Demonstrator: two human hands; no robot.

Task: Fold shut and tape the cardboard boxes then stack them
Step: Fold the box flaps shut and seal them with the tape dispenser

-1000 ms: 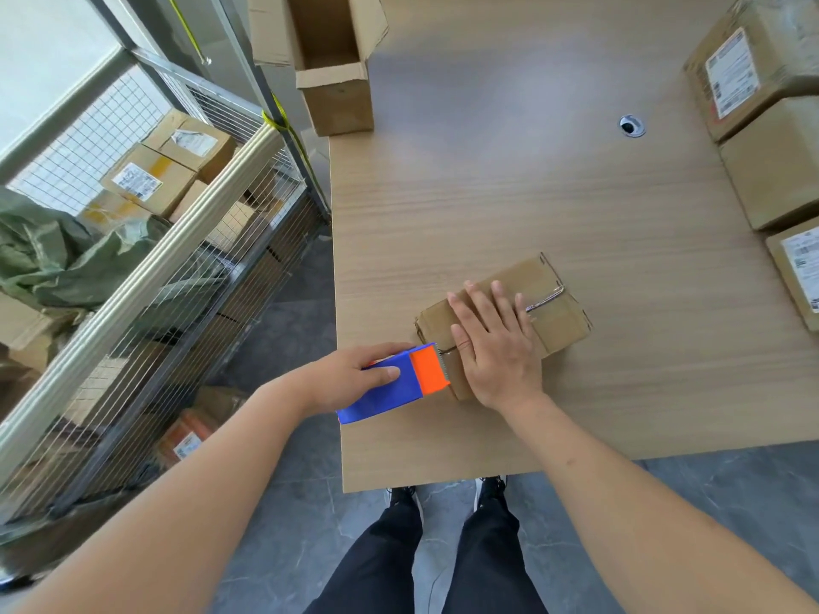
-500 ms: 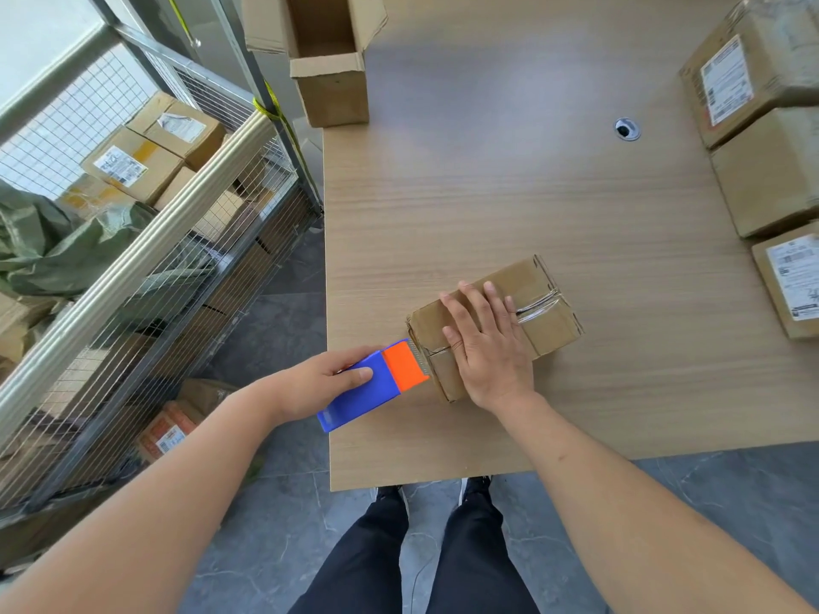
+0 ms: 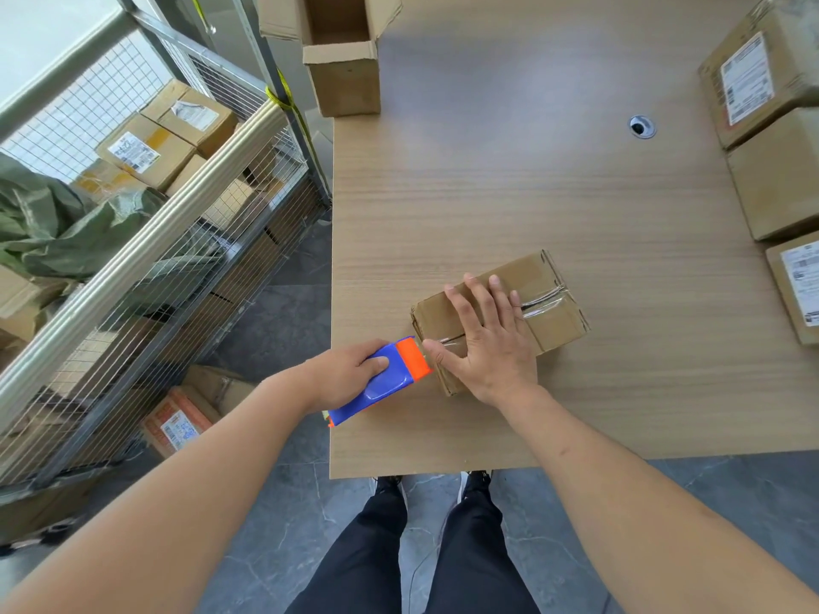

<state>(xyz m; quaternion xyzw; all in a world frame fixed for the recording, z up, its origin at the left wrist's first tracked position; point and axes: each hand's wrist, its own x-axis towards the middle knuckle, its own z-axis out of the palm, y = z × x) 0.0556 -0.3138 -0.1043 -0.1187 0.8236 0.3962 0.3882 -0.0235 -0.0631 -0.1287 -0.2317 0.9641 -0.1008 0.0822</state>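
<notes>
A small closed cardboard box [image 3: 545, 299] lies on the wooden table [image 3: 509, 192], with clear tape along its top seam. My right hand [image 3: 487, 343] presses flat on its near half, fingers straight and spread. My left hand [image 3: 350, 370] grips a blue and orange tape dispenser [image 3: 385, 378]. The orange end sits at the box's near-left edge, beside my right thumb. Three closed boxes [image 3: 780, 179] line the table's right edge, two with shipping labels.
An open cardboard box [image 3: 341, 55] stands at the table's far left corner. A wire-mesh cart [image 3: 146, 241] left of the table holds several labelled boxes and green sacks. A round cable hole [image 3: 641, 126] sits in the far tabletop. My legs show below the table's near edge.
The dispenser has stayed at the box's near-left edge while my left hand's grip shifted slightly. My right hand remains flat on the box. The view drifted a little.
</notes>
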